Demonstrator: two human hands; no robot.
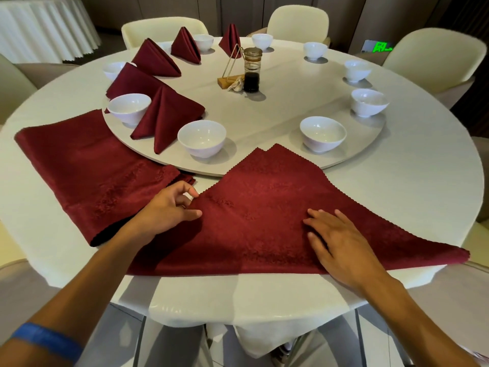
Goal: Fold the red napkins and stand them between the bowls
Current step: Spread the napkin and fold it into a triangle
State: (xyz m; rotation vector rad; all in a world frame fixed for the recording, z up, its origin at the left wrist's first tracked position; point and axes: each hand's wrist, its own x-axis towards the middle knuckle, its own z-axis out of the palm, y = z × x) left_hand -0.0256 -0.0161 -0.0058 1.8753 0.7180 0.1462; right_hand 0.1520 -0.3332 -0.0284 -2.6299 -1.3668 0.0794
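Observation:
A red napkin [264,207], folded into a triangle, lies flat at the table's near edge. My left hand [169,207] pinches its left edge between thumb and fingers. My right hand [341,242] presses flat on its right half. A stack of unfolded red napkins [87,170] lies to the left. Several folded napkins [166,115] stand between white bowls [201,137] on the left side of the turntable [264,107]. On the right, the bowls [322,133] have nothing between them.
At the turntable's middle stand a dark sauce jar [252,70] and a gold triangular holder [232,67]. Cream chairs [434,56] ring the round white table [423,168]. A pleated tablecloth [45,25] hangs at the far left.

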